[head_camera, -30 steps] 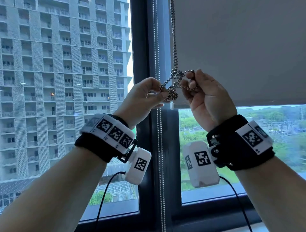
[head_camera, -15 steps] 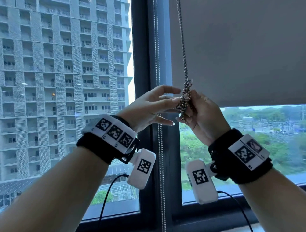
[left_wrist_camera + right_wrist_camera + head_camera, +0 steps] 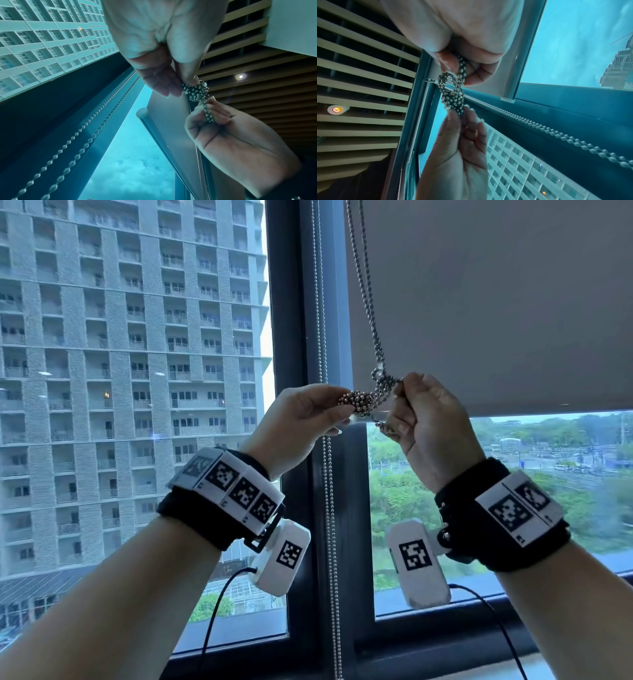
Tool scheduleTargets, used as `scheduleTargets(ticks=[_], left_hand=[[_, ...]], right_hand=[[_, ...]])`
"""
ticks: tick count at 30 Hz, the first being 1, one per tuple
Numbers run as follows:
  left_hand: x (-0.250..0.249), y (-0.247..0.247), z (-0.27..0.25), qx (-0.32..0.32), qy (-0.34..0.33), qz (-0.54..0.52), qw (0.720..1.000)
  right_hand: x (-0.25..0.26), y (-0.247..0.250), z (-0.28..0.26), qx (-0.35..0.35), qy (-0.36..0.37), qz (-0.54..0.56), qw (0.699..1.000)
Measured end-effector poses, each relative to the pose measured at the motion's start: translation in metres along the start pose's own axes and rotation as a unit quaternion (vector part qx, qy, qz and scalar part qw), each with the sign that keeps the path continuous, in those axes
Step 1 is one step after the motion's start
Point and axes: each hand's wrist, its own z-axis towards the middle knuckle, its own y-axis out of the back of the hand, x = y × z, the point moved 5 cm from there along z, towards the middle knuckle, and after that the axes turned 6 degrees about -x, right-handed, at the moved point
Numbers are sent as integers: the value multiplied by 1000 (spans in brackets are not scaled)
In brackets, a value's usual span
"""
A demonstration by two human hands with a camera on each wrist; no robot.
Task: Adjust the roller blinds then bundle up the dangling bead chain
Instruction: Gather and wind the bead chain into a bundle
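At the grey roller blind's [image 3: 496, 302] lower edge, our left hand [image 3: 301, 419] and right hand [image 3: 431, 422] each pinch the knotted silver bead chain [image 3: 368, 402], which we judge needs steady opposing tension.

head forward, wrists upward, close

2 hands: left hand [image 3: 301, 419], right hand [image 3: 431, 419]. 1 roller blind [image 3: 496, 302]. 2 bead chains: bundled chain [image 3: 363, 404], loose chain [image 3: 329, 508]. 2 wrist cams.
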Motion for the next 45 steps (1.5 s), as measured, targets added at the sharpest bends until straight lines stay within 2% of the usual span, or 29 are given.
scheduleTargets(ticks=[3, 7, 10, 12, 15, 17, 20, 24, 29, 31, 34, 38, 45], left_hand=[[2, -4, 0, 14, -1, 6, 1000], [7, -12, -1, 40, 22, 9, 999], [13, -16, -5, 57, 80, -66, 993], [16, -16, -7, 46, 93, -87, 991], [14, -11, -4, -6, 65, -73, 995], [10, -8, 0, -16, 34, -43, 998], [2, -5, 2, -7, -23, 32, 999], [-8, -5, 4, 9, -63, 51, 997], [1, 1, 7, 15, -68, 62, 996], [-1, 6, 9, -2, -97, 117, 988], [-9, 12, 11, -31, -158, 215, 963], [-2, 20, 13, -24, -118, 179, 976], [11, 12, 9, 33, -77, 152, 985]], right_hand=[[1, -5, 2, 10, -13, 52, 998], [-8, -8, -5, 16, -18, -13, 1000], [-10, -11, -8, 41, -21, -2, 999], [-12, -13, -8, 52, -37, 38, 997], [-12, -16, -6, 67, -50, 55, 995], [-6, -16, 0, 53, -38, 57, 996], [4, -11, 9, 0, -21, 65, 998], [13, -16, 16, -27, -14, 73, 997], [14, -22, 20, 10, -55, 91, 994], [13, -22, 19, 29, -78, 90, 992], [9, -20, 18, 41, -99, 101, 989], [-5, -11, 13, 38, -96, 73, 992], [-55, 0, -18, 20, -131, -91, 987]])
